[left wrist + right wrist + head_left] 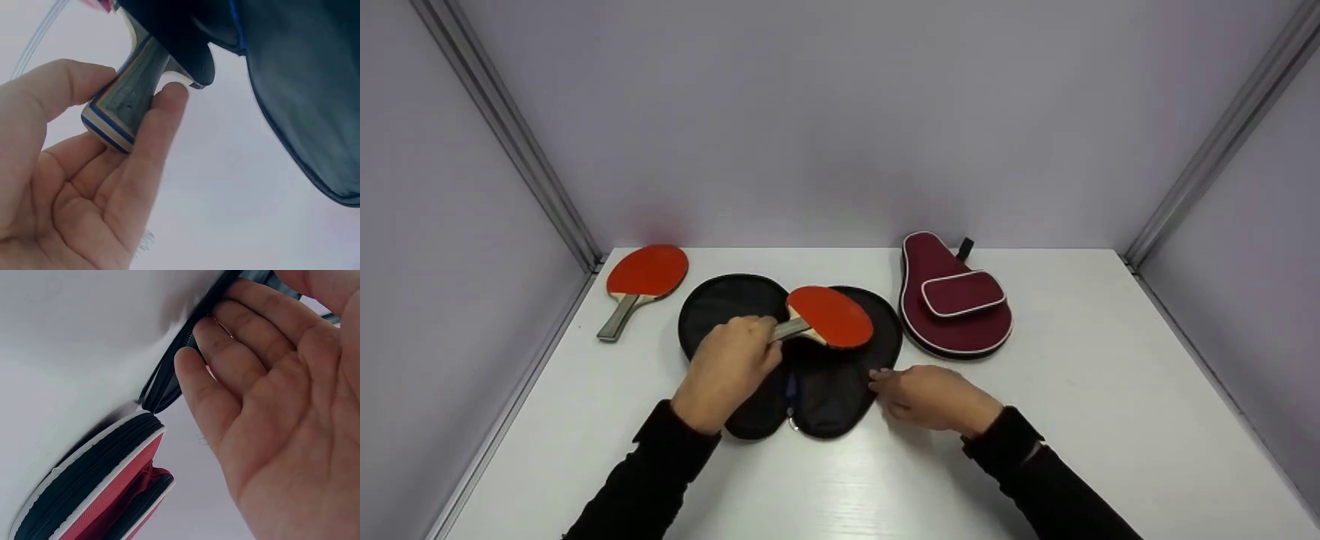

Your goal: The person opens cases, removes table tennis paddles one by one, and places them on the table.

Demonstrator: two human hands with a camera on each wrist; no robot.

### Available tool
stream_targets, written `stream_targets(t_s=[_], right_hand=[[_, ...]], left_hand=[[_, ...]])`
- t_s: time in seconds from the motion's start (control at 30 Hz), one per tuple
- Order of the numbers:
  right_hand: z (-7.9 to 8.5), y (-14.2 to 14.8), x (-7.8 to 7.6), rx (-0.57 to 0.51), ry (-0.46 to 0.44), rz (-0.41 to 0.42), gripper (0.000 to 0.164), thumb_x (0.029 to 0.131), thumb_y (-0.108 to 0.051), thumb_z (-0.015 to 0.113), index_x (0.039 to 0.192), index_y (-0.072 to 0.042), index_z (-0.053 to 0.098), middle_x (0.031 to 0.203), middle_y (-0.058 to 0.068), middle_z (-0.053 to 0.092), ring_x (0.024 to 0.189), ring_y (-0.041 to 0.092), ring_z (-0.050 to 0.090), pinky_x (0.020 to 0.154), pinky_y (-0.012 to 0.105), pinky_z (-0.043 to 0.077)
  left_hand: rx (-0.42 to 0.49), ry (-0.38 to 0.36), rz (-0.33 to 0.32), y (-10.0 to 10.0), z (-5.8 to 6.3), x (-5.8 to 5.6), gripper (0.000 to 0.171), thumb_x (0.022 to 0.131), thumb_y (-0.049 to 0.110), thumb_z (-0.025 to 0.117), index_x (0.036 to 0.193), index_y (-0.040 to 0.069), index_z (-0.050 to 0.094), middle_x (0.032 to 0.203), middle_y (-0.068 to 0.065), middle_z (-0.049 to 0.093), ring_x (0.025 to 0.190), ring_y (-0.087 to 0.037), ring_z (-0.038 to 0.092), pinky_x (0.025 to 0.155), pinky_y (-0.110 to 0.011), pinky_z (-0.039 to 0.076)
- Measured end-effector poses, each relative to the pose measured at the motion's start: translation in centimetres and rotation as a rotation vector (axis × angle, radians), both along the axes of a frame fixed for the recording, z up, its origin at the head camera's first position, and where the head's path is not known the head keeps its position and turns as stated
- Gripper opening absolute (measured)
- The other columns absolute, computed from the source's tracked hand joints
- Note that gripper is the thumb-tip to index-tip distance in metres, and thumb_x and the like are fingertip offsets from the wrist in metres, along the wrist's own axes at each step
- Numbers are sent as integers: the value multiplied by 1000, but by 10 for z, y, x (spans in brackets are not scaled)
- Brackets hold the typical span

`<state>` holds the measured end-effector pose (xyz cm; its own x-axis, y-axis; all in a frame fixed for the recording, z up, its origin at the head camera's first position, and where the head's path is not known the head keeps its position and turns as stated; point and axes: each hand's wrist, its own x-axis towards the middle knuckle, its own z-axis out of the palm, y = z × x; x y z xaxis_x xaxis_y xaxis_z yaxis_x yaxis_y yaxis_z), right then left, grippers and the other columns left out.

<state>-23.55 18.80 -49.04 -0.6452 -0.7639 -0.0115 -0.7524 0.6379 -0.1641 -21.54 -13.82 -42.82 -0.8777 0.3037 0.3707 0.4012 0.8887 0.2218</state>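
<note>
We see the left hand pinching the handle of a red bat, whose blade lies over the right half of the opened black case, left of the middle of the worktop. Our right hand has its fingers nearly straight and close together at that case's right rim. Near the worktop's back left corner we have a second bat, and by the back edge, right of the black case, a maroon case.
</note>
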Motion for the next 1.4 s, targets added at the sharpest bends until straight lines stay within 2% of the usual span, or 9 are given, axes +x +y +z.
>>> stream_targets(t_s=[0.2,0.3,0.47,0.77,1.1,1.4], right_hand=[[-1,11,5,15,-69,11,39,115,-11,67,151,-3,79,159,13,77,142,31,80,110,49,71],[0,20,6,-1,-93,27,37,114,-10,67,148,-4,81,158,10,78,145,28,78,110,48,71],[1,34,10,-35,-88,67,36,113,-8,68,147,-5,82,154,8,80,145,25,79,110,45,71],[7,48,13,-4,-139,12,37,115,-12,67,149,-9,82,156,5,79,143,26,79,112,50,70],[6,50,14,8,-142,26,37,116,-14,66,150,-8,81,158,7,78,145,28,78,114,53,69],[7,48,14,11,-134,30,36,117,-15,67,150,-7,81,157,7,79,145,26,78,113,49,69]], left_hand=[[109,-32,-33,-7,14,1,26,106,8,84,128,-5,83,117,-21,87,95,-30,84,85,-50,75],[148,-6,-51,-10,17,1,31,105,8,85,133,-5,84,123,-21,88,97,-28,83,89,-50,74],[173,48,-71,-13,22,4,32,104,8,86,133,-3,85,123,-18,89,107,-30,87,95,-50,74],[230,43,-97,-18,28,10,31,105,12,88,133,0,86,123,-16,90,109,-29,87,97,-50,74],[262,109,-70,-36,38,11,33,105,14,90,134,1,86,128,-18,89,120,-35,87,105,-55,72],[296,161,9,-60,40,1,31,105,12,89,132,-3,86,122,-20,90,102,-34,88,91,-53,75]])
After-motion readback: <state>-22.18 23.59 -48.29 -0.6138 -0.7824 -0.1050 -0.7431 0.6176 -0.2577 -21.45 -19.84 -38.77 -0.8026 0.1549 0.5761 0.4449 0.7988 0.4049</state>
